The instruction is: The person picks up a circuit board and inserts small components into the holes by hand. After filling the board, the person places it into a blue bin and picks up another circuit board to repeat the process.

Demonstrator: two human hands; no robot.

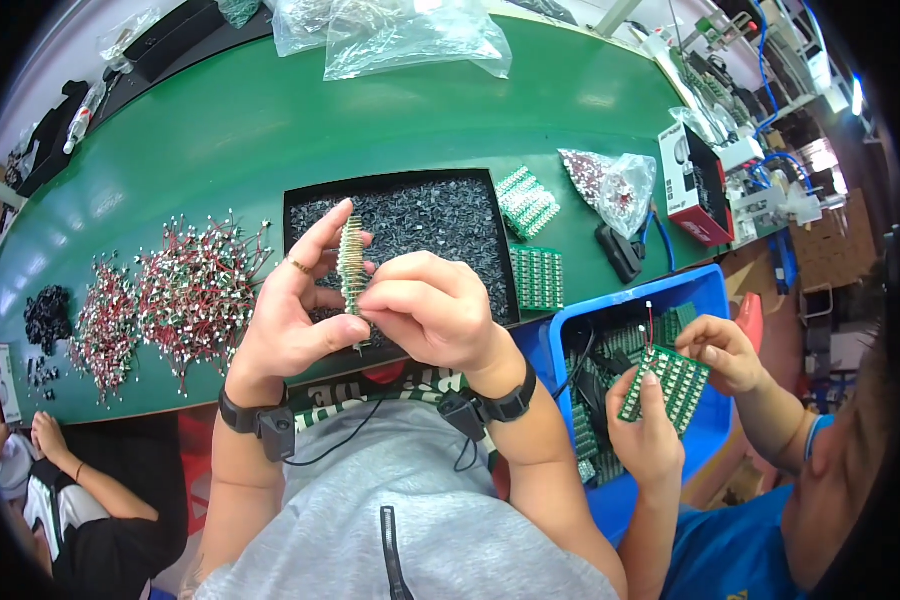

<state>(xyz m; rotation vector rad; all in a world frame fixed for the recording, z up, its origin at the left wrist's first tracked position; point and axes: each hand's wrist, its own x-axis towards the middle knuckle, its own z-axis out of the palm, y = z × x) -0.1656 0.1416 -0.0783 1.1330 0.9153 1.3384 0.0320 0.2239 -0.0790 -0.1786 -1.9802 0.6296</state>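
My left hand [288, 305] grips a green circuit board panel [351, 262], turned nearly edge-on, between fingers and thumb. Along its edge runs a row of small pale parts. My right hand [432, 308] is closed in a pinch against the near face of the panel; whatever its fingertips hold is hidden. Both hands are above a black tray [502, 250] filled with many small black pieces [430, 205]. Two stacks of green panels, the far one [527, 203] and the near one [538, 278], lie just right of the tray.
Piles of red-and-white wired connectors [195, 285] and black parts [47, 318] lie left. At right, a co-worker's hands [655, 425] hold another circuit board panel [667, 388] over a blue bin [720, 420]. Clear plastic bags [415, 40] lie at the far edge.
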